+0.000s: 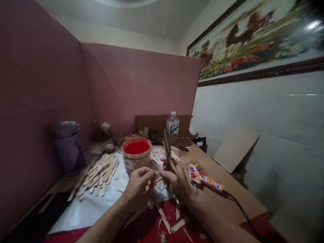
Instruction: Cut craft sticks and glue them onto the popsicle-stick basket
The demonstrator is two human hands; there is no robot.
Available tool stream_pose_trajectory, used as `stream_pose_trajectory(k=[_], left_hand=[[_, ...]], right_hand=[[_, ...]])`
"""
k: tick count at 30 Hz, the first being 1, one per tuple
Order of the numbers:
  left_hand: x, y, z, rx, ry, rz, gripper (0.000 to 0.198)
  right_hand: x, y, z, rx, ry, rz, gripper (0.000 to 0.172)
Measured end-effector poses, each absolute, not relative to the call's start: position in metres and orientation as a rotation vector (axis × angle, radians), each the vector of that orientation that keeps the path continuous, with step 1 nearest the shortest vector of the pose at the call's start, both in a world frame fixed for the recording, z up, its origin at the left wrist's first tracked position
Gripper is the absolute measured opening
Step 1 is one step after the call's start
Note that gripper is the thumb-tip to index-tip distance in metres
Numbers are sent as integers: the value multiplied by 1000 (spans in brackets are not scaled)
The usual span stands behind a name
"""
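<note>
My right hand [178, 182] is closed around a pair of scissors [168, 148] with brass-coloured handles, the blades pointing up. Its thumb and fingertips also reach toward a small pale strip of wood [157, 174] between my hands. My left hand [140, 184] pinches the other side of that strip, its fingertips close to the right ones. Just behind the left hand stands a round tub [137, 160] with a scalloped rim and a red inside. Cut wooden pieces [164, 216] lie below my hands on red cloth.
Wooden craft sticks [101, 172] are heaped at left on a white sheet [88, 207]. A flower-patterned glue gun [206, 180] with a black cord lies on brown cardboard [227, 206] at right. Behind are a plastic bottle [173, 126], a blue pen [181, 148] and a lidded container [68, 146].
</note>
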State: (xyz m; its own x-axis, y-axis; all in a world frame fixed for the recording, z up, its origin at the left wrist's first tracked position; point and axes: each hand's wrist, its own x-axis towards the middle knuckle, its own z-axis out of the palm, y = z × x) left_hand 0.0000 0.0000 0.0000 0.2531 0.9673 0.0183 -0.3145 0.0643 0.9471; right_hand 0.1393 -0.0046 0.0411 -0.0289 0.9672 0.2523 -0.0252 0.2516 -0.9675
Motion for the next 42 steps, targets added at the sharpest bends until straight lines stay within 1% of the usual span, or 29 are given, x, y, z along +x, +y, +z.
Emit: stream_pose_trajectory(k=[4,10,15,18,20,24,27,30,34,37,40,42], left_hand=[[-1,7,0,1119,845,1183,19],[2,8,-3,1041,849,1207,18],[4,9,-4,1018,862,1215,20],[3,8,-3,1017,880,1198,22],[2,9,-3,1029,903,1187,22],[-2,13,-7,1122,990,1194,26],[-5,16,-9,1320,1116,1190,28],[-8,17,-11,1584,1258,1240,24],[-8,17,-13,1879,1413,1213,24],[-8,17,-13,1989,1471,1205,24],[-6,15,-11,2023,1468,1192,23],[-5,15,-12,2025,1449,1165,24]], right_hand=[[139,-11,40,-985,-1290,1069,33],[142,13,7,-917,-1007,1085,31],[146,24,-1,-947,-786,1277,27],[147,24,2,-971,-730,1426,33],[147,22,4,-958,-708,1429,35],[153,24,9,-1054,-760,1341,37],[161,31,12,-1140,-877,1265,36],[167,37,11,-1236,-1046,1179,29],[170,36,11,-1344,-1235,1068,18],[170,36,15,-1523,-1463,844,10],[167,40,19,-1749,-1648,542,18],[160,40,18,-1841,-1743,403,19]])
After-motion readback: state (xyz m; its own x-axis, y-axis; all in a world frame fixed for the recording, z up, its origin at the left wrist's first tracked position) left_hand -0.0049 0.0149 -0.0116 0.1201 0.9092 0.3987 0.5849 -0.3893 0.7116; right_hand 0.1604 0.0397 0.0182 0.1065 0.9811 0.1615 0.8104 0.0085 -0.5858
